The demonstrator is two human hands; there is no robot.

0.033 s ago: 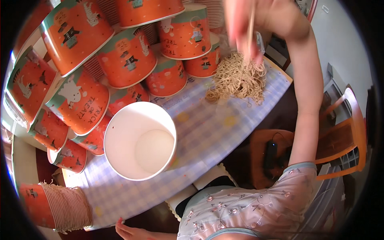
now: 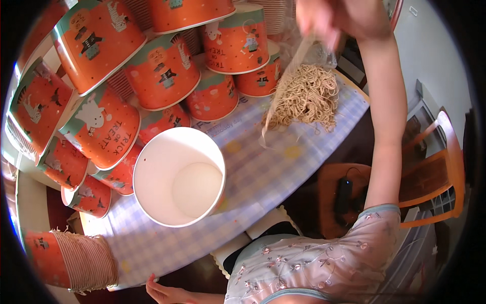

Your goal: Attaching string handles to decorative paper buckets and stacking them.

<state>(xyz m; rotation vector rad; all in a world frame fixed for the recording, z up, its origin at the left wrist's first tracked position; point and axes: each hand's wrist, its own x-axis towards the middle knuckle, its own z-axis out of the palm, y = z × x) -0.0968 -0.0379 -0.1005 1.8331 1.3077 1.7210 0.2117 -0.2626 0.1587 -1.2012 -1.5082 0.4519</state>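
My right hand point(image 2: 339, 17), blurred at the top, grips a pair of pale chopsticks point(image 2: 283, 91). They slant down and left along a heap of dry tan noodles point(image 2: 311, 96) lying on the checked tablecloth point(image 2: 273, 167). A large empty white paper bowl point(image 2: 157, 167) lies tilted on the cloth, its mouth toward me, well left of the noodles. My left hand point(image 2: 167, 294) shows only partly at the bottom edge, below the table's rim, with fingers apart and nothing in it.
Several orange printed paper bowls point(image 2: 162, 71) are piled upside down across the back and left. A nested stack of the same bowls point(image 2: 76, 263) lies at lower left. An orange wooden chair point(image 2: 435, 172) and a seat with a black device point(image 2: 344, 195) stand at right.
The chopsticks, held nearly upright over the noodles before, now slant down along the heap's left side. The white bowl has not moved.
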